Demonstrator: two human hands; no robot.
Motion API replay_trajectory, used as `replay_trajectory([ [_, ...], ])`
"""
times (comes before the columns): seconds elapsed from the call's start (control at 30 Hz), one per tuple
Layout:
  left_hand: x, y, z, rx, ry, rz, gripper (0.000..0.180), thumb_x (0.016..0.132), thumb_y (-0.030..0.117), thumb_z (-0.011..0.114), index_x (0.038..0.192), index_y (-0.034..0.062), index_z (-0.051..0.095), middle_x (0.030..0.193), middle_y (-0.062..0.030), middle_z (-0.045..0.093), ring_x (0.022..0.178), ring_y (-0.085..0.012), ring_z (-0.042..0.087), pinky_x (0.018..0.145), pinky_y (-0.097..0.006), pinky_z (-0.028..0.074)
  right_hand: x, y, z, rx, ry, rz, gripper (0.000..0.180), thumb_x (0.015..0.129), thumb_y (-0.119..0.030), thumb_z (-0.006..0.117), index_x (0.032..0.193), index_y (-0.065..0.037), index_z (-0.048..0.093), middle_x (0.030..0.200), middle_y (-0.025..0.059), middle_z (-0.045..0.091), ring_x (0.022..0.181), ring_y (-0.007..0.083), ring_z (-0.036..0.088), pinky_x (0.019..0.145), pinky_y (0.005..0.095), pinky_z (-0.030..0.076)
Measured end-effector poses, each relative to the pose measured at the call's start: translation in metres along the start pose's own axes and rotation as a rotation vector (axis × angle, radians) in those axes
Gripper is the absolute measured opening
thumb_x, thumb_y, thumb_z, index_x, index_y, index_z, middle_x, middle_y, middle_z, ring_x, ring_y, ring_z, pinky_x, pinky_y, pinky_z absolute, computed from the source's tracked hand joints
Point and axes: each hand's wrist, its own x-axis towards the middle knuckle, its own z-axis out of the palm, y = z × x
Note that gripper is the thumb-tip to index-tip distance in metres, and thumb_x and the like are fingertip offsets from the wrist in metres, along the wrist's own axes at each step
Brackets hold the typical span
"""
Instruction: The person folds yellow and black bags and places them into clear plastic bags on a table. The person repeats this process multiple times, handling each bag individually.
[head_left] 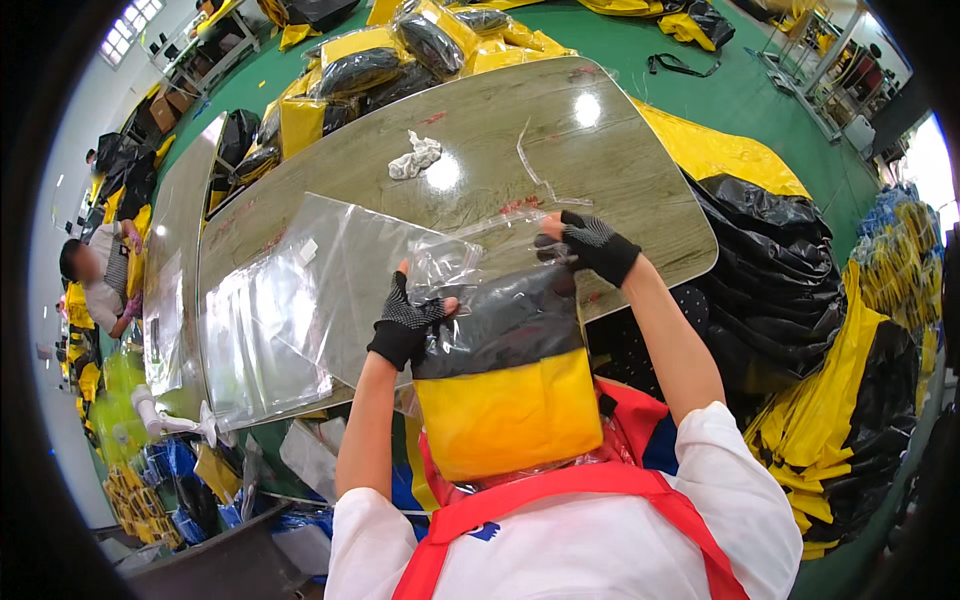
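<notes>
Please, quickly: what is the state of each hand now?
Left black-gloved hand: touching the left side of the clear plastic bag; its grip cannot be told.
Right black-gloved hand: closed, holding the bag's upper right edge.

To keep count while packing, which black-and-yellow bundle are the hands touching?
The bundle before the red apron; the piled ones beyond the table lie untouched.

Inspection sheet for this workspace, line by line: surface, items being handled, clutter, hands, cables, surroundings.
Surface: shiny wood-patterned table.
Items handled: black and yellow bundle in clear bag; clear plastic sheets on table.
Clutter: crumpled white scrap, thin clear strip.
Hands: gloved left hand at the bag's left edge, grip unclear; gloved right hand holding its upper right.
Cables: black strap or cord on green floor, unclear which.
Surroundings: packed bundles beyond table, black and yellow material right, co-worker far left.
</notes>
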Motion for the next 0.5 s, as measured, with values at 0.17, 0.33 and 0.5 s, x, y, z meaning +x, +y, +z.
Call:
replay_trajectory([
  [0.17, -0.013, 0.028, 0.005, 0.257, 0.218, 0.207, 0.093, 0.070, 0.026, 0.075, 0.138, -0.0038, 0.020, 0.127, -0.0231, 0.045, 0.117, -0.0289, 0.044, 0.099, -0.036, 0.033, 0.020, -0.011, 0.011, -0.795, 0.811, -0.908, 0.024, 0.083, -0.016, 0.055, 0.102, -0.001, 0.056, 0.092, 0.0172, 0.061, 0.084, 0.0337, 0.059, 0.075, 0.0363, 0.047],
  [0.33, -0.038, 0.056, 0.037, 0.994, 0.045, 0.715, 0.053, 0.080, 0.020, 0.054, 0.126, -0.0029, 0.044, 0.127, -0.0243, 0.045, 0.124, -0.0372, 0.038, 0.108, -0.051, 0.019, -0.032, 0.019, 0.103, -1.455, 0.172, -0.791, 0.050, 0.083, -0.030, 0.057, 0.119, 0.003, 0.047, 0.119, 0.0213, 0.051, 0.112, 0.0372, 0.047, 0.099, 0.0457, 0.032],
  [0.5, -0.024, 0.044, 0.050, 0.903, 0.009, 0.755, 0.053, 0.072, 0.020, 0.060, 0.118, -0.0036, 0.050, 0.117, -0.0209, 0.052, 0.111, -0.0359, 0.048, 0.101, -0.048, 0.031, -0.021, 0.076, 0.098, -1.368, 0.265, -0.751, 0.059, 0.082, -0.035, 0.056, 0.125, 0.004, 0.045, 0.125, 0.0236, 0.046, 0.121, 0.0384, 0.039, 0.107, 0.0500, 0.020],
])
